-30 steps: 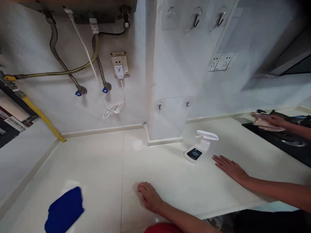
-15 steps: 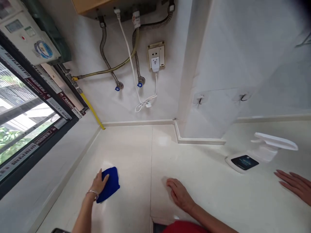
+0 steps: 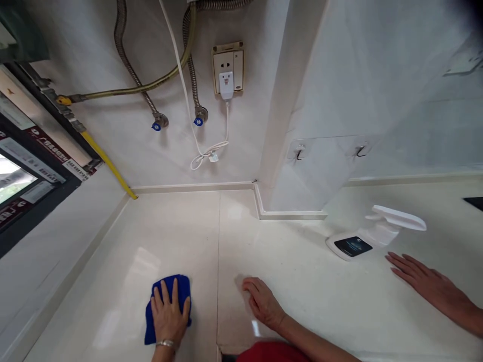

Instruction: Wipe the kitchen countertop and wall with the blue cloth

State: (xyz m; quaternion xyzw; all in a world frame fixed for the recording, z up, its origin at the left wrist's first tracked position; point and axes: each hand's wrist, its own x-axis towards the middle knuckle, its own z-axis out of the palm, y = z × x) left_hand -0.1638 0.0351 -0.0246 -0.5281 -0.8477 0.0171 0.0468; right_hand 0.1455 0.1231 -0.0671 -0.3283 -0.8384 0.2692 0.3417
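My left hand (image 3: pixel 168 315) lies flat on a blue cloth (image 3: pixel 181 291), fingers spread, pressing it onto the white countertop (image 3: pixel 181 236) near the front edge. A thin bracelet sits on that wrist. My right hand (image 3: pixel 262 302) rests on the counter just right of the cloth, fingers loosely bent, with nothing in it. A white spray bottle (image 3: pixel 372 237) with a dark label lies on its side further right.
Another person's hand (image 3: pixel 424 284) lies flat on the counter at the right, close to the bottle. A wall column (image 3: pixel 298 125) juts out behind. Hoses, a socket with a plug (image 3: pixel 227 68) and a yellow pipe (image 3: pixel 107 163) run along the back wall. A window frame is at the left.
My left hand has slid the blue cloth toward me and a little right, and now lies flat on top of it. The view shifted slightly; my right hand stayed put.
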